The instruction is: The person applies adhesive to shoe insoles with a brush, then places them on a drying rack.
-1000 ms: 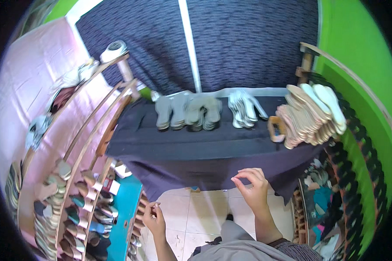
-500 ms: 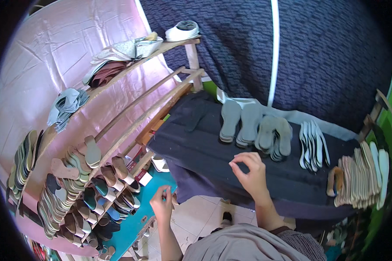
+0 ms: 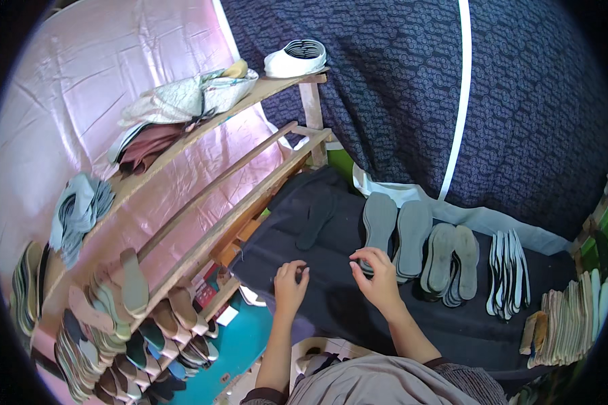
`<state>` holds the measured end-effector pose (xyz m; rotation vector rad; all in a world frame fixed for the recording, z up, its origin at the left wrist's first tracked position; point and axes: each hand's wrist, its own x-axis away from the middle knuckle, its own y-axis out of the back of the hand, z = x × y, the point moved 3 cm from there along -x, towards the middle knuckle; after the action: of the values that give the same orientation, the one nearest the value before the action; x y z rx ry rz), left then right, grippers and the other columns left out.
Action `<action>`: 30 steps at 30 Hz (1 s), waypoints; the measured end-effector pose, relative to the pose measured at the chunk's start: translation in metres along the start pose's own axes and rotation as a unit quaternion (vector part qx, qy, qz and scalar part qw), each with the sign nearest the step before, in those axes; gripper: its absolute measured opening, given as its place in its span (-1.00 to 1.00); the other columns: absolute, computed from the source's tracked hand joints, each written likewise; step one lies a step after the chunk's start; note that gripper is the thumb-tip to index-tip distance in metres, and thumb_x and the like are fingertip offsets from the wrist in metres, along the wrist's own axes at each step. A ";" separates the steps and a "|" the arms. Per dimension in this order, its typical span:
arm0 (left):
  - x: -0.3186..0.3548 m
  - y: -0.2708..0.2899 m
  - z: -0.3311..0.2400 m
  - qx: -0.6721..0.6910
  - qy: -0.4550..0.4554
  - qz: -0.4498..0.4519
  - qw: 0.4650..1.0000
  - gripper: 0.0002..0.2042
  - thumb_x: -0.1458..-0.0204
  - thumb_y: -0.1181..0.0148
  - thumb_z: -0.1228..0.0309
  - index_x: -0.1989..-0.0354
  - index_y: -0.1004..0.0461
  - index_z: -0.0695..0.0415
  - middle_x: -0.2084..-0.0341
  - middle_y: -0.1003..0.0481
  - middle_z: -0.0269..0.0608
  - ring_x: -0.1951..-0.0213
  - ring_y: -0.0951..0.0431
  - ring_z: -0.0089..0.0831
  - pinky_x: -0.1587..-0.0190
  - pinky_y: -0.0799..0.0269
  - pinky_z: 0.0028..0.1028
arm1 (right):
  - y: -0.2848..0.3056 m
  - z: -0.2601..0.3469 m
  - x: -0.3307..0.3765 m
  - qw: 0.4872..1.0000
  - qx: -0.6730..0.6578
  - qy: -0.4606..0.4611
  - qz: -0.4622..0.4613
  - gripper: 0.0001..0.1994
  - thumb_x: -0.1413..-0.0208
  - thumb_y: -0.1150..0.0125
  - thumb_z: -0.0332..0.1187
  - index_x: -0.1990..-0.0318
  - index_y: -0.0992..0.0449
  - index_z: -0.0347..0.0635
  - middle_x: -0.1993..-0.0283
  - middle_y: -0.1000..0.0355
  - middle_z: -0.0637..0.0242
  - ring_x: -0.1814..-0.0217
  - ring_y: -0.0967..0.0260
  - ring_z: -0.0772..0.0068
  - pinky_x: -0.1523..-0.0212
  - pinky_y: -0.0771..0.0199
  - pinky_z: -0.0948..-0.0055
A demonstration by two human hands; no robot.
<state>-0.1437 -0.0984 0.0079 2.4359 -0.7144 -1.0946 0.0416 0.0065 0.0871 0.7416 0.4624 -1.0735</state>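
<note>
Over the near edge of the dark cloth-covered table (image 3: 344,283), my left hand (image 3: 290,289) hovers with curled fingers, its thumb a little apart and nothing visible between them. Close to it on the right, my right hand (image 3: 377,278) has bent fingers and a gap between thumb and forefinger, with nothing seen in it. Just behind that hand lie grey shoe insoles (image 3: 380,219) in stacks, and its fingers overlap the nearest stack's lower end in the picture. Another pair of insole stacks (image 3: 441,253) sits to the right. A single dark sole-shaped piece (image 3: 315,221) rests farther back.
White-edged thin soles (image 3: 507,277) and a row of upright beige soles (image 3: 564,324) line the table's right side. At left stands a wooden rack (image 3: 216,182) bearing cloth bundles, insoles and shoes (image 3: 175,310). Patterned dark fabric (image 3: 385,88) hangs behind the table.
My view has shifted, and the table fills more of the lower middle. The left hand has come up to the table edge. My two hands are now closer together, nearer the left insole stacks.
</note>
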 end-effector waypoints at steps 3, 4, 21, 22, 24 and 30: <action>-0.031 -0.039 0.034 -0.051 0.008 0.054 0.997 -0.68 0.06 -0.25 0.34 0.10 -0.42 0.06 0.20 -0.41 -0.18 0.08 -0.39 -0.19 0.08 -0.30 -0.20 | -0.018 -0.012 -0.011 1.000 0.012 -0.013 0.022 -0.85 0.08 -0.21 -0.50 0.28 -0.50 -0.18 0.22 -0.44 0.23 0.13 -0.36 0.13 0.09 -0.35 0.27; -0.041 -0.048 0.045 -0.047 -0.001 0.062 0.997 -0.68 0.06 -0.25 0.34 0.10 -0.42 0.06 0.20 -0.41 -0.18 0.08 -0.39 -0.19 0.08 -0.30 -0.20 | -0.024 -0.014 -0.015 1.000 0.018 -0.018 0.011 -0.85 0.08 -0.21 -0.50 0.28 -0.50 -0.18 0.22 -0.44 0.23 0.13 -0.36 0.13 0.09 -0.35 0.27; -0.092 -0.102 0.119 0.005 0.081 0.161 0.984 -0.30 0.16 -0.33 0.21 -0.16 -0.16 0.20 0.10 -0.44 0.18 0.02 -0.43 0.08 -0.20 -0.14 -0.07 | -0.093 -0.041 -0.019 0.988 0.110 -0.089 -0.054 -0.88 0.04 -0.19 -0.48 0.29 -0.51 -0.21 0.26 -0.45 0.21 0.16 -0.41 0.14 0.09 -0.38 0.32; -0.093 -0.097 0.110 0.009 0.075 0.170 0.983 -0.30 0.16 -0.33 0.21 -0.16 -0.16 0.20 0.10 -0.44 0.18 0.02 -0.43 0.08 -0.20 -0.14 -0.07 | -0.095 -0.043 -0.015 0.988 0.113 -0.092 -0.059 -0.88 0.03 -0.19 -0.48 0.29 -0.51 -0.22 0.27 -0.45 0.21 0.18 -0.41 0.15 0.11 -0.39 0.33; -0.093 -0.073 0.088 0.090 0.138 0.144 0.976 -0.39 0.13 -0.31 0.26 -0.10 -0.22 0.24 0.09 -0.45 0.22 0.07 -0.48 0.08 -0.01 -0.36 -0.21 | -0.101 -0.044 -0.007 0.984 0.103 -0.136 -0.050 -0.85 0.00 -0.19 -0.45 0.24 -0.49 -0.22 0.27 -0.46 0.21 0.20 -0.43 0.21 0.13 -0.40 0.36; -0.061 -0.044 0.063 0.205 0.031 0.067 0.976 -0.45 0.19 -0.37 0.40 0.03 -0.23 0.24 0.20 -0.50 0.16 0.09 -0.53 -0.05 0.02 -0.40 -0.29 | -0.132 -0.058 0.022 0.939 -0.027 -0.341 -0.033 -0.67 -0.18 -0.12 -0.25 -0.02 -0.38 -0.25 0.22 -0.48 0.27 0.17 -0.41 0.57 0.17 -0.41 0.55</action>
<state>-0.2138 -0.0353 -0.0198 2.6920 -1.1632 -0.8844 -0.0686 -0.0007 -0.0079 0.2681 -0.0801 -1.2933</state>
